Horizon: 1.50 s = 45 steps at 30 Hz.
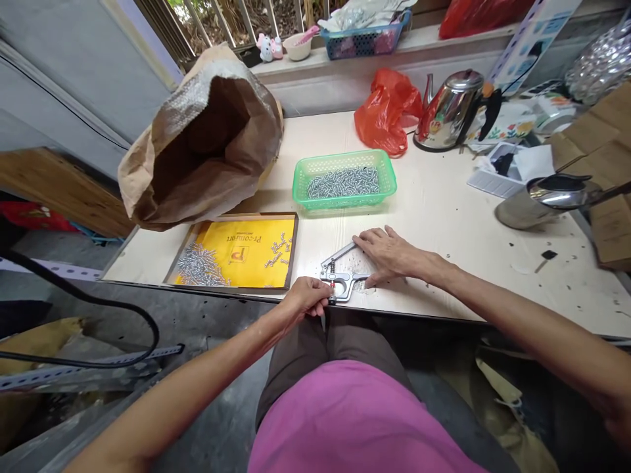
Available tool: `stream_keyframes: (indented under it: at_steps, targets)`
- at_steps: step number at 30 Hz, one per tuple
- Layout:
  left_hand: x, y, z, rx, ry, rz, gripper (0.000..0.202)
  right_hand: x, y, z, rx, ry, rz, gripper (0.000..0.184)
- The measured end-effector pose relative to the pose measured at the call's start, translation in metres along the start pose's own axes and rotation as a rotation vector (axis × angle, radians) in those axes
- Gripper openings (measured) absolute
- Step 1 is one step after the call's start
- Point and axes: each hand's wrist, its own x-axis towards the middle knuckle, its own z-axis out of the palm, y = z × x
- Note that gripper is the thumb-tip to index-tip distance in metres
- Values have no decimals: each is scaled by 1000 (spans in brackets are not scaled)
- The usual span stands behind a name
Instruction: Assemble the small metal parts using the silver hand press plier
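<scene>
Metal hand-press pliers (349,284) lie at the table's front edge with their two handles spread apart. My right hand (387,253) spans those handles, fingers on the upper one and thumb by the lower one. At the jaw end, my left hand (311,295) is closed in a pinch beside a spring-loaded pin. What its fingertips hold is too small to make out. To the left, a shallow tray with a yellow bottom (241,249) bears a heap of small metal pieces (200,265) and a few scattered ones. Behind the pliers, a green basket (345,202) holds many similar pieces.
A large open paper bag (197,151) stands at the back left. Farther right are a red plastic bag (387,112), a steel kettle (451,112), a white plastic tray (497,174) and a metal pot (537,200). The table (434,197) has small dark specks on it.
</scene>
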Motion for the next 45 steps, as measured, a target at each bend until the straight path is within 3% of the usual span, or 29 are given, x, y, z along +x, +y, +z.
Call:
stream_keyframes:
  at_steps: [8, 10, 12, 14, 16, 19, 21, 26, 32, 35, 42, 45]
  targets:
    - [4, -5, -2, 78, 2, -4, 32, 0, -7, -7, -39, 27, -7, 71]
    - [0, -8, -2, 167, 40, 52, 35, -2, -9, -8, -44, 41, -6, 62]
    - [-6, -9, 0, 337, 182, 212, 33, -3, -11, -8, -49, 59, -6, 54]
    - [-10, -7, 5, 552, 366, 446, 24, -4, -13, -8, -51, 66, -4, 51]
    - [-8, -2, 12, 756, 472, 669, 21, -6, -15, -8, -53, 66, -6, 52]
    - [7, 10, 22, 982, 451, 883, 49, -8, -16, -7, -62, 67, 8, 56]
    - [19, 18, 25, 1058, 388, 943, 63, -9, -16, -6, -61, 60, 1, 59]
    - [30, 33, 25, 1196, 298, 904, 59, -12, -15, -10, -68, 28, 7, 61]
    - [24, 38, 33, 1307, 324, 857, 35, -14, -23, -15, -82, 3, 29, 23]
    - [24, 37, 34, 1292, 316, 844, 23, -17, -24, -10, -60, 35, 48, 13]
    - [24, 50, 33, 1210, 235, 778, 14, -20, -28, -4, -12, 56, 77, 17]
    - [23, 46, 33, 1192, 280, 788, 18, -20, -25, -2, -23, 95, 80, 19]
